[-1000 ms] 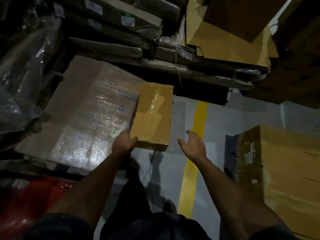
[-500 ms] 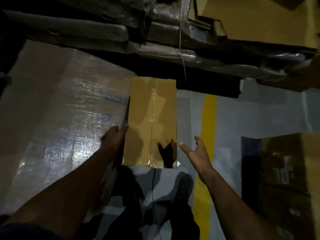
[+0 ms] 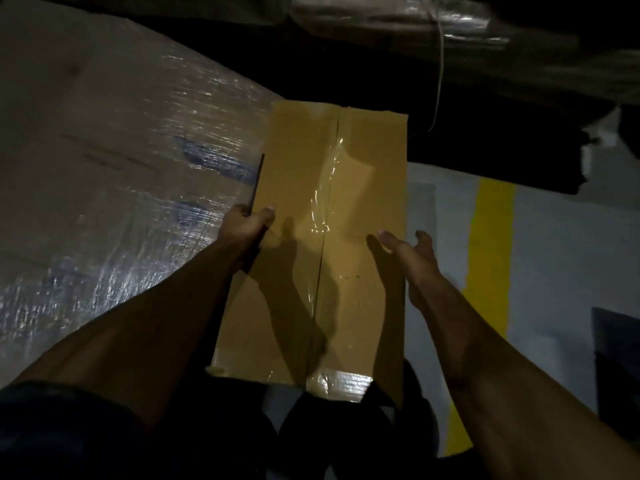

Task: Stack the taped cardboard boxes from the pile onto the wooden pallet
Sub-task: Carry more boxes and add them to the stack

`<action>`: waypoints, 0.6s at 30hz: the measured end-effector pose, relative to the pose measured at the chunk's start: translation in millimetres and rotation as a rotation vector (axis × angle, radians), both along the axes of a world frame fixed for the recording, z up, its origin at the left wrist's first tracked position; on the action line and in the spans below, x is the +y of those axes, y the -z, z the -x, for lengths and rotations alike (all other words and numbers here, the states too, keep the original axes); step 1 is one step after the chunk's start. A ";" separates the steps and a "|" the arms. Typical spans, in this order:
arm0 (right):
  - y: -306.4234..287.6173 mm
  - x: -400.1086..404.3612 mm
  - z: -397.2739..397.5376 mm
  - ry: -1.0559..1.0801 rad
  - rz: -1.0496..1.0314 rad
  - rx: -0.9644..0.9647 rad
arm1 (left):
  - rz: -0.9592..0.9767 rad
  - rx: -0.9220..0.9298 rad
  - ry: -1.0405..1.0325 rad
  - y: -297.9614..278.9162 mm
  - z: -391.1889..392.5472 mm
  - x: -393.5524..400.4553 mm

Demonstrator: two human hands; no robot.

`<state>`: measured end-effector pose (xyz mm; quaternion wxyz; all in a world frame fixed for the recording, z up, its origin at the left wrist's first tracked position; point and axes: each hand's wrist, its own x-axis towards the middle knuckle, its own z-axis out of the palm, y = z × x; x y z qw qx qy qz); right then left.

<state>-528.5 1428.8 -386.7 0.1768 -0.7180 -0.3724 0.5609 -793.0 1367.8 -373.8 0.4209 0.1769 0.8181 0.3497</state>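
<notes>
Looming over everything on the left is a big shrink-wrapped load (image 3: 114, 174), its film catching the light; the taped cardboard box (image 3: 322, 244) lies just beside its right flank, long axis running away from the person, near end over the person's legs. Right of the box, grey floor (image 3: 554, 265) shows with a yellow line (image 3: 491, 244) painted along it, and beyond the box's far end sit dark wrapped bundles (image 3: 398, 19) with a thin cord (image 3: 439, 71) hanging down. No pallet is in view.

The box looks stiff and square, probably light enough for one person, since one hand steadies it. Glossy clear tape (image 3: 325, 209) down the centre seam would be slick, so the bare cardboard side edges are the better hold, one hand each side.

The left hand (image 3: 247, 226) grips the left edge, thumb on top. The right hand (image 3: 407, 251) is spread at the right edge; in this dim light it seems to hover, fingers not closed round anything.
</notes>
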 end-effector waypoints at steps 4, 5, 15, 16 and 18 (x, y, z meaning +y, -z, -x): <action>20.6 -0.9 5.4 -0.020 0.028 -0.017 | -0.008 -0.034 0.041 16.5 -0.1 -1.7; 23.6 -4.0 5.9 -0.016 0.031 -0.002 | -0.003 -0.057 0.051 20.5 1.4 -2.7; 11.4 -23.5 5.0 -0.035 -0.042 -0.114 | -0.090 -0.167 -0.010 8.0 -4.6 -21.3; 3.9 -25.1 2.8 -0.037 -0.052 -0.124 | -0.093 -0.176 -0.023 -2.2 -5.9 -25.0; -21.3 -29.7 -1.6 -0.041 -0.073 -0.135 | -0.094 -0.165 -0.005 -30.0 -9.3 -34.7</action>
